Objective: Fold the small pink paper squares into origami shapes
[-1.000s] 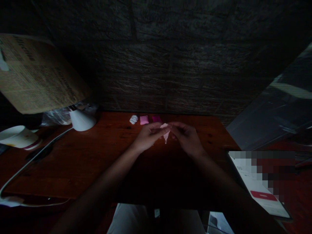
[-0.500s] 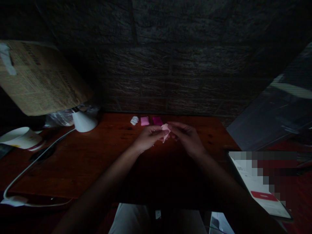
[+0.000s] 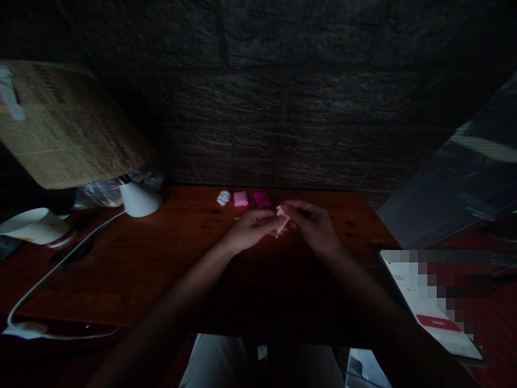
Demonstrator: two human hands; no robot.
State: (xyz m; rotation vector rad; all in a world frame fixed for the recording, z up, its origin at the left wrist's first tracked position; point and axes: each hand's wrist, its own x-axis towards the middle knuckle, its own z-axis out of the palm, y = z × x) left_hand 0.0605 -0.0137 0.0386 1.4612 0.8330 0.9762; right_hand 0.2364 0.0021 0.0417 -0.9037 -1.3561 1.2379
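A small, thin piece of pale pink clay (image 3: 282, 217) is pinched between my two hands above the wooden table. My left hand (image 3: 251, 230) grips its left side with thumb and fingers. My right hand (image 3: 313, 222) has its thumb and forefinger closed on the upper right part, and its other fingers are partly hidden. Just beyond the hands, a white crumpled lump (image 3: 223, 198), a pink square block (image 3: 240, 199) and a magenta square block (image 3: 262, 199) lie in a row near the wall.
A lamp with a printed paper shade (image 3: 81, 126) and white base (image 3: 139, 199) stands at left, by a clear plastic bag (image 3: 99, 195). Nearer are a paper cup (image 3: 36, 226) and a white cable (image 3: 60, 269). A lit tablet (image 3: 428, 307) is at right; a stone-patterned wall (image 3: 258, 108) rises behind.
The pink clay has turned and shifted slightly right between my fingers; its hanging tip looks shorter. Both hands stay on it. The magenta block shows more fully.
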